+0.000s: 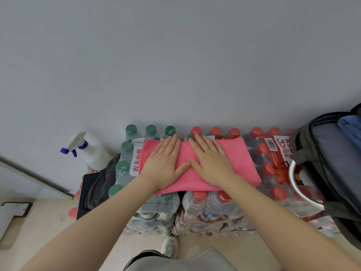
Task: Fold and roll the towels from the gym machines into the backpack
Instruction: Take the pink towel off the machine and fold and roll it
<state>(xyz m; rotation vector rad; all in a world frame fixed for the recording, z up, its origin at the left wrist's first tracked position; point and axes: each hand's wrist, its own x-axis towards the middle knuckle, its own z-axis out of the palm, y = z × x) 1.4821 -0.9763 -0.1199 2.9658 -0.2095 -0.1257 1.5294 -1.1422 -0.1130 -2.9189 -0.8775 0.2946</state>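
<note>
A pink towel [197,165], folded into a wide band, lies flat across the tops of shrink-wrapped bottle packs set against a pale wall [175,65]. Both hands press on it side by side. The left hand [166,163] lies palm down with fingers straight and together, fingertips at the towel's far edge, thumb angled inward. The right hand [212,161], with a ring on 1 finger, is likewise flat with fingers extended to the far edge; the 2 thumbs nearly meet at the towel's middle. Neither hand grips anything.

The towel's left edge sits over the green-capped bottle pack [125,165], and its right edge reaches over the red-capped bottle pack [273,173], leaving bare caps showing to the right. Its near edge hangs slightly past the front row of caps.

At the right, an open dark backpack [320,163] rests on the red-capped packs, near the towel's right end, with blue fabric inside its mouth. At the left, just beside the green-capped pack, stand a white spray bottle [88,151] and a dark cloth [99,184]. Pale floor [48,222] lies open in front.
</note>
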